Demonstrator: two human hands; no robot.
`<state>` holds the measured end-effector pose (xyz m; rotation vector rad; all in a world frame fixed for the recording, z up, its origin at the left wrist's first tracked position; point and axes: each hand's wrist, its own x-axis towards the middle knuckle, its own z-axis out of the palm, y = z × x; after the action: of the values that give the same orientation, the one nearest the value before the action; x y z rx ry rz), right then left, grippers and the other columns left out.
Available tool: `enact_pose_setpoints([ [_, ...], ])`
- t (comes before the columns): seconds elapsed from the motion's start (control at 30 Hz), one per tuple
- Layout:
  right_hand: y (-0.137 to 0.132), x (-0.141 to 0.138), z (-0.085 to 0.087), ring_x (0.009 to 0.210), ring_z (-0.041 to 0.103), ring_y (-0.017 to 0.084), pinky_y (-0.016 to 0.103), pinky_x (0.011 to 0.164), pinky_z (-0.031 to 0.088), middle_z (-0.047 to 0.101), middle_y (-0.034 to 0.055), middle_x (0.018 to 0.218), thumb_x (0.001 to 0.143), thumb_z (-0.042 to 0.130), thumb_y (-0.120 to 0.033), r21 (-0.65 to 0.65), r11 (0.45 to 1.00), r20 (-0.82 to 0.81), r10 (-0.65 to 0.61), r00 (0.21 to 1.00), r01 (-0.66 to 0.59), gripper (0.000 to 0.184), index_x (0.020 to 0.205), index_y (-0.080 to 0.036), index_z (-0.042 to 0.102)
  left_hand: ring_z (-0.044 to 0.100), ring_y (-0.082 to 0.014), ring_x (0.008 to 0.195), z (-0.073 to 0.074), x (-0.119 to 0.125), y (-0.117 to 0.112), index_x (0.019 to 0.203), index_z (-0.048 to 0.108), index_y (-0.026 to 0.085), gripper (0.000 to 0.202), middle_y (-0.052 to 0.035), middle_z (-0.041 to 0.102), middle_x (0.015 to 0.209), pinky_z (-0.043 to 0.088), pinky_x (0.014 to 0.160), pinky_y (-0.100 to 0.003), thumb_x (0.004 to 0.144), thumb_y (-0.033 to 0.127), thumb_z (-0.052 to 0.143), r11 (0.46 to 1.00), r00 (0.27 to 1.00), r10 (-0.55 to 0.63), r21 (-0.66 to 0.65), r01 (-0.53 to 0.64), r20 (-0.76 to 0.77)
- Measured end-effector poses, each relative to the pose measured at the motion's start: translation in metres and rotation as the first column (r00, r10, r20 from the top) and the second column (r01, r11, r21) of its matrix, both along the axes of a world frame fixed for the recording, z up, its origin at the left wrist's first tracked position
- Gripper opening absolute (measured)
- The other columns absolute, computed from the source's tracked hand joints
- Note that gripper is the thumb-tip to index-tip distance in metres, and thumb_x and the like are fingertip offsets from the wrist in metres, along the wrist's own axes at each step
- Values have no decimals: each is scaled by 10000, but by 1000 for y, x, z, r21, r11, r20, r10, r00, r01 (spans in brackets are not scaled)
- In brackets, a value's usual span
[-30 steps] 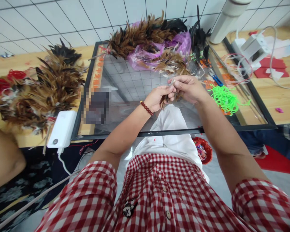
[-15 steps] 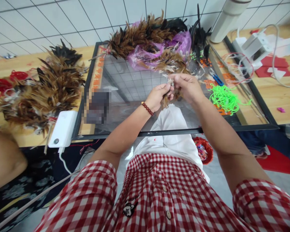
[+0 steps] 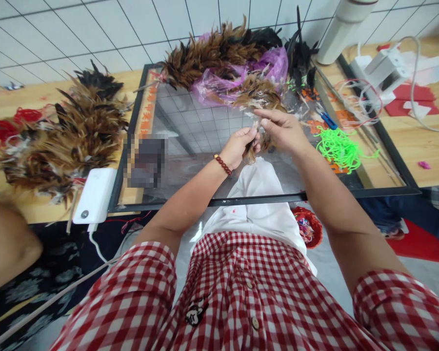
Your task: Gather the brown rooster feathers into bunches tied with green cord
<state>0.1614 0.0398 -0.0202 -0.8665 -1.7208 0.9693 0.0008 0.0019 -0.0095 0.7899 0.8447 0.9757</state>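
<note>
My left hand (image 3: 243,145), with a brown bead bracelet at its wrist, pinches a small bunch of brown feathers (image 3: 250,155) above the glass-topped board (image 3: 190,170). The pale quill ends of the bunch point up between thumb and fingers. Close to these ends, my right hand (image 3: 283,127) has its index finger stretched out and its thumb a little apart; I see nothing held in it. Just behind both hands lies a pile of loose brown feathers (image 3: 261,92), partly on a purple plastic bag (image 3: 215,87).
A long feather bundle (image 3: 208,53) lies at the back, another feather bundle (image 3: 80,136) on the left. To the right are green cords (image 3: 342,148), blue-handled snips (image 3: 328,120) and a white thermos (image 3: 342,34). A power bank (image 3: 95,195) sits by the board's left edge; a person's arm (image 3: 7,239) shows at far left.
The fingers of my right hand have opened from a pinch at the quill ends and straightened out. My left hand keeps its hold on the feathers, nearly still.
</note>
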Motion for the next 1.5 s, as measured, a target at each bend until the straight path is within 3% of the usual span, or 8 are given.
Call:
enact_pose_setpoints([
  [0.1, 3, 1, -3, 1219, 670, 261, 520, 1160, 472, 757, 42, 1205, 872, 646, -736, 166, 986, 103, -21, 994, 4, 509, 1159, -347, 805, 530, -47, 493, 2, 1, -1, 690, 512, 174, 372, 60, 483, 565, 480, 552, -178, 963, 380, 656, 999, 1000, 14, -37, -14, 18],
  [0.43, 4, 4, -1, 1328, 618, 286, 556, 1213, 408, 734, 32, 1318, 884, 617, -747, 134, 989, 123, 42, 992, -59, 528, 1214, -373, 789, 450, -30, 466, -7, 0, 4, 725, 547, 173, 339, 72, 445, 558, 452, 539, -174, 968, 384, 653, 995, 997, 70, 67, -71, 28],
  [0.77, 4, 3, -3, 1141, 685, 235, 468, 1097, 511, 749, 28, 1123, 819, 732, -710, 55, 997, -8, 63, 998, -62, 476, 1108, -341, 815, 476, -32, 464, -5, 0, 2, 691, 559, 167, 358, 65, 480, 546, 449, 549, -181, 941, 387, 691, 995, 999, 41, 90, -38, -22],
  [0.9, 2, -1, -3, 936, 681, 193, 425, 978, 563, 711, 24, 922, 782, 783, -687, 34, 997, -55, 78, 995, -76, 421, 901, -284, 815, 518, -50, 486, -7, -1, 1, 701, 572, 168, 362, 57, 507, 555, 492, 591, -206, 923, 419, 710, 996, 999, -24, 90, 26, -24],
  [1.0, 3, -2, -3, 825, 635, 170, 401, 890, 586, 636, 13, 799, 759, 797, -695, 35, 999, -132, 26, 991, -21, 444, 724, -255, 749, 637, -78, 630, -10, -1, 3, 795, 646, 164, 298, 25, 641, 668, 545, 715, -229, 910, 426, 728, 993, 999, -18, 114, 21, -32],
  [1.13, 5, 0, -3, 771, 594, 140, 380, 832, 599, 576, 6, 833, 726, 823, -699, 23, 999, -159, -35, 987, 39, 460, 719, -248, 730, 714, -115, 848, -14, -3, 8, 924, 712, 172, 272, 0, 740, 827, 546, 861, -253, 909, 444, 724, 986, 998, 65, 157, -61, -22],
  [1.33, 6, -11, -15, 773, 613, 133, 412, 875, 588, 595, -2, 873, 771, 815, -652, 15, 996, -116, -88, 989, 91, 419, 744, -244, 723, 618, -74, 612, -11, -2, 5, 697, 611, 159, 362, 31, 604, 617, 502, 654, -199, 870, 434, 770, 987, 996, -3, 162, 17, -85],
  [1.5, 10, 3, -4, 878, 655, 186, 412, 914, 549, 690, 13, 856, 881, 754, -473, 91, 971, -21, -220, 975, 221, 227, 841, -250, 755, 593, -51, 584, -1, -1, 4, 722, 579, 172, 328, 72, 489, 558, 487, 645, -170, 916, 393, 726, 989, 989, 122, 94, -115, -79],
])
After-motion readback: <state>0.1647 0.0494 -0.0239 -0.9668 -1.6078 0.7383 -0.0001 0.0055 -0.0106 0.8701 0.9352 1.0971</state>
